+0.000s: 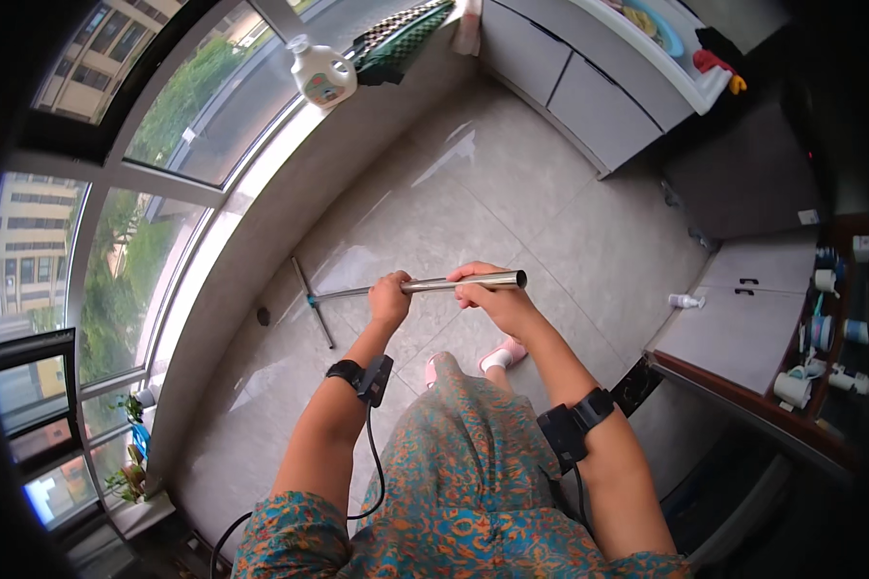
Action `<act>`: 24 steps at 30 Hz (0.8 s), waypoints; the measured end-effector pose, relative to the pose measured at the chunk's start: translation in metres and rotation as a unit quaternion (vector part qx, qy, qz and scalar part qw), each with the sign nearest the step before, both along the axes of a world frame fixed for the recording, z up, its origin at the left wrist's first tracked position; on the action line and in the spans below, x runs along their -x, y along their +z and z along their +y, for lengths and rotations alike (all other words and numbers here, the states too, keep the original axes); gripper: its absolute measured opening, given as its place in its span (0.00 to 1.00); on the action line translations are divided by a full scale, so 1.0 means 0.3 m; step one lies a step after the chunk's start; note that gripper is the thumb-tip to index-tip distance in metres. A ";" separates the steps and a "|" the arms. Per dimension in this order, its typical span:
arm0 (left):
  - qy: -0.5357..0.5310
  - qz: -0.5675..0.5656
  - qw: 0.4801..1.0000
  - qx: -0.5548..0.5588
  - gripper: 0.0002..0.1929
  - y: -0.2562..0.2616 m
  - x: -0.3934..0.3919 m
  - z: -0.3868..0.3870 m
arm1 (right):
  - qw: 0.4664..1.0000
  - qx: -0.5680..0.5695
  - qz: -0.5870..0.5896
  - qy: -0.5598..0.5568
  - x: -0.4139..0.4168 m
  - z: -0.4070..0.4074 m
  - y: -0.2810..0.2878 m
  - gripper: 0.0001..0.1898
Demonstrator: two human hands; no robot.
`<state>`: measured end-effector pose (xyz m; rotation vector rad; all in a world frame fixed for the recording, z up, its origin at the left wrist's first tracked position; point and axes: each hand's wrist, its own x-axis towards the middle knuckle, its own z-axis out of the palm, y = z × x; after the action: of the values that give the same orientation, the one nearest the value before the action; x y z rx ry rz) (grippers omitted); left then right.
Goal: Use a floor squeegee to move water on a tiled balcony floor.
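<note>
A floor squeegee with a shiny metal pole (pixel 434 285) crosses in front of me, its open tube end pointing right. My left hand (pixel 389 298) is wrapped around the pole at its middle. Closer to the tube end, my right hand (pixel 498 298) grips the pole between thumb and fingers. The narrow squeegee head (pixel 320 318) rests on the tiled floor (pixel 471 210) at the left, near the wall under the windows. A teal joint links head and pole.
A white detergent jug (pixel 324 76) stands on the windowsill. Grey cabinets (pixel 594 108) carry a white sink at the top right. A round dark floor drain (pixel 263 316) lies near the wall. At right stands a cabinet (pixel 731 333) with bottles and cups. Cables run from my forearm straps.
</note>
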<state>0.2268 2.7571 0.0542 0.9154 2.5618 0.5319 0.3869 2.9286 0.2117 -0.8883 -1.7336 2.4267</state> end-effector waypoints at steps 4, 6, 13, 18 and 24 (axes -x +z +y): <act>-0.084 -0.021 0.996 0.013 0.06 0.003 -0.029 0.216 | 0.999 -0.009 -0.013 -0.046 -0.089 0.159 0.006 0.09; -0.103 -0.019 0.994 0.017 0.08 -0.008 -0.081 0.385 | 0.995 -0.027 -0.021 -0.097 -0.180 0.263 0.026 0.09; -0.237 -0.058 0.967 -0.078 0.08 0.071 -0.484 0.964 | 0.948 -0.131 -0.088 -0.277 -0.620 0.557 0.207 0.10; -0.308 -0.127 0.931 -0.149 0.09 0.206 -0.818 1.270 | 0.907 -0.231 -0.122 -0.329 -0.909 0.676 0.387 0.10; -0.356 -0.144 0.901 -0.200 0.08 0.273 -0.944 1.438 | 0.891 -0.297 -0.142 -0.312 -0.967 0.688 0.487 0.09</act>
<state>0.5100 3.1884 0.1361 1.6615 1.6964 0.8842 0.6769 3.1350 0.3579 -1.4468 -1.7359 1.3100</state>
